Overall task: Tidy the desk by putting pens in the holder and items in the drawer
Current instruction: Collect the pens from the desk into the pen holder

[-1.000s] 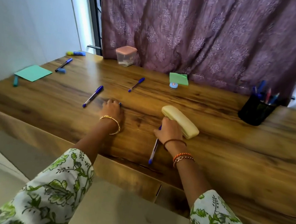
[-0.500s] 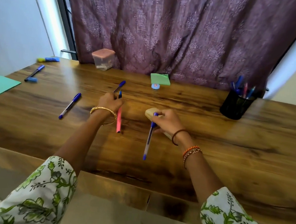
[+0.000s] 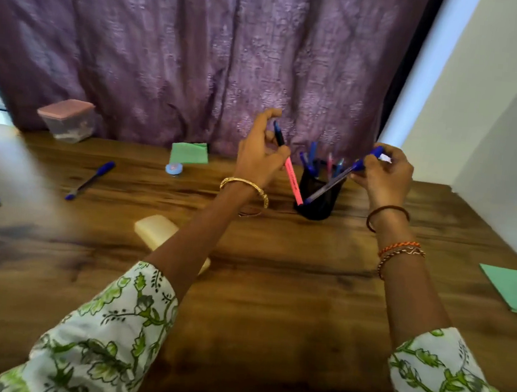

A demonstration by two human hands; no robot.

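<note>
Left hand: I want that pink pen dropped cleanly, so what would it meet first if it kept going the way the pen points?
Probably the black pen holder. The left hand angles the pink pen down toward it, though depth is unclear.

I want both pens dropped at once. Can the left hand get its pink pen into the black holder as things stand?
Probably yes. The left hand holds the pink pen beside the black pen holder, whose open top has gaps between pens. The right hand's blue pen slants across it and may crowd entry.

Green floral sleeves (image 3: pixel 101 339), gold bangle (image 3: pixel 245 188), thread bracelets (image 3: pixel 399 250).
</note>
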